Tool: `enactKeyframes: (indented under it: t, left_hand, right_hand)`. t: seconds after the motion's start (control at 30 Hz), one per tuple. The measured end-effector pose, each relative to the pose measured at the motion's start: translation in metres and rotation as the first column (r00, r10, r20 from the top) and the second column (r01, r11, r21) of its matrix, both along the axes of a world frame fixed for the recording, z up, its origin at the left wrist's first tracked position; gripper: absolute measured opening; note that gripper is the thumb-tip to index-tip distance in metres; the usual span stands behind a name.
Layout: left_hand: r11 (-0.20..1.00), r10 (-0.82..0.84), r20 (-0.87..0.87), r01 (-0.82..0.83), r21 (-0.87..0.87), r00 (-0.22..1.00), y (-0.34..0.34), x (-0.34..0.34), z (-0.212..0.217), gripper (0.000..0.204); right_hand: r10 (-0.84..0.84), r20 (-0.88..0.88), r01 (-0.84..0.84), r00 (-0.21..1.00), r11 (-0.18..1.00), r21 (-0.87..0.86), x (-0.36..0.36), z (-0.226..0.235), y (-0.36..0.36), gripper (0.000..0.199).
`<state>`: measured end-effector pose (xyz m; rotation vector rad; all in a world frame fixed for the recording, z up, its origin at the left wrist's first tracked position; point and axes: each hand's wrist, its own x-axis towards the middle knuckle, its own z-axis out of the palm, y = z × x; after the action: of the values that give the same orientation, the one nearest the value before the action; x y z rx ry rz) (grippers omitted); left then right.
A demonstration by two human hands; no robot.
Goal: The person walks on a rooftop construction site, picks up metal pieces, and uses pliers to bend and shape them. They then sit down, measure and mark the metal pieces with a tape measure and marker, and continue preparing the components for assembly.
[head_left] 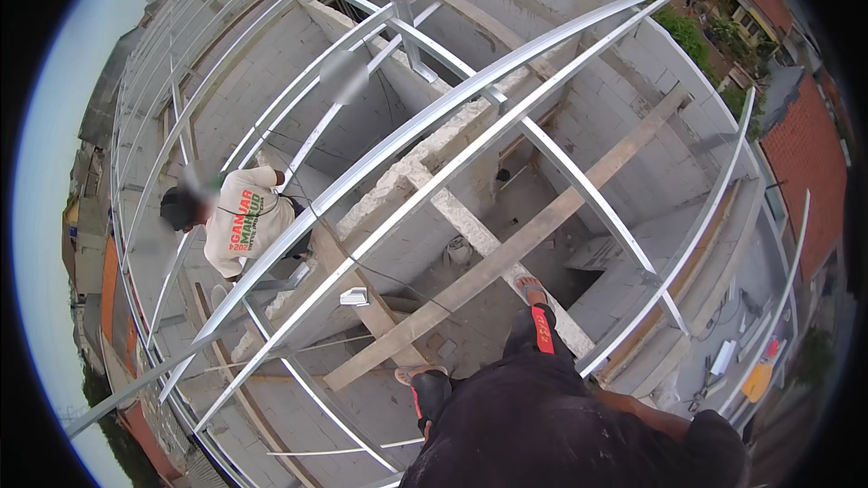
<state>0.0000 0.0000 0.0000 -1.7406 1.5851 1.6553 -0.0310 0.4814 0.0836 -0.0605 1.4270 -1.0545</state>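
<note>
My right forearm [644, 410] bends in across the dark shirt [561, 425], and the hand at its end is hidden behind the cloth. A small sliver of skin beside my left knee looks like part of my left hand [427, 430]; its fingers do not show. My right foot [530, 289], in a sandal, rests on a narrow concrete beam [488, 244]. The left foot [420, 372] stands by the lower end of a long wooden plank [506, 258]. Silver metal roof trusses [434, 140] cross in front of me.
A co-worker in a light shirt [249, 208] and dark cap is among the trusses at left. Block walls [416, 172] enclose deep drops below. A white piece [354, 296] lies on a board. Tools, including a yellow-orange item [758, 381], lie on the right ledge.
</note>
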Motion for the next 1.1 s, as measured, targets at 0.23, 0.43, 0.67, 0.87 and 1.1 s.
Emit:
enactKeyframes:
  t: [0.23,0.43,0.67,0.87,1.1]
  left_hand:
    - [1.000,0.009,0.132,-0.006,-0.026,0.991,-0.006,0.043,-0.018,0.081]
    - [0.993,-0.068,0.425,0.104,-0.063,0.903,-0.007,0.065,-0.018,0.082]
    - [0.742,-0.414,0.416,0.565,-0.361,0.810,0.036,-0.079,0.012,0.094]
    - [0.428,-0.752,0.075,0.572,-0.699,0.654,0.038,-0.378,-0.147,0.098]
    - [-0.027,-0.791,0.527,0.842,-0.538,0.311,0.068,-0.652,-0.271,0.114]
  right_hand:
    - [0.122,-0.040,-0.111,0.992,0.973,0.202,0.008,-0.026,-0.002,0.051]
    - [0.144,-0.049,-0.139,0.988,0.985,0.102,0.030,-0.064,0.022,0.057]
    - [0.055,0.308,-0.128,0.950,0.966,0.223,-0.015,-0.045,0.044,0.052]
    - [-0.152,0.402,-0.007,0.903,0.929,0.369,-0.057,-0.035,0.071,0.044]
    - [0.619,-0.013,-0.502,0.785,0.649,0.572,-0.203,-0.201,0.129,0.049]
